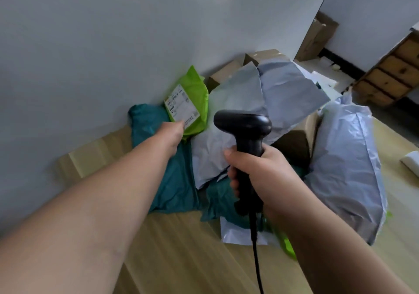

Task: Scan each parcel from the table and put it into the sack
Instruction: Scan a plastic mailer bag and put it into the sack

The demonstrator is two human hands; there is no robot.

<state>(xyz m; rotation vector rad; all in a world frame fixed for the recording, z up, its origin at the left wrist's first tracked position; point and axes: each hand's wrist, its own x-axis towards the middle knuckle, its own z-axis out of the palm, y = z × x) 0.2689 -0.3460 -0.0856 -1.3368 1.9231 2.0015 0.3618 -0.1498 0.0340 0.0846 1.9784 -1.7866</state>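
The left hand (pixel 171 132) reaches out at mid-frame with its arm stretched straight, fingers pinched on the lower edge of a green parcel (pixel 192 103) whose white label faces up. The right hand (pixel 256 171), lower and right of centre, is wrapped tight around the handle of a black scanner (pixel 243 123) held upright. Both hang over a heap of grey, teal and cardboard parcels on the wooden tabletop (pixel 181 248).

Parcel-sorting room, judging by poly mailers (pixel 283 94) and cardboard boxes (pixel 226 71) heaped on wooden table (pixel 181 248), handheld scanner (pixel 243 126), bare wall (pixel 90 44).
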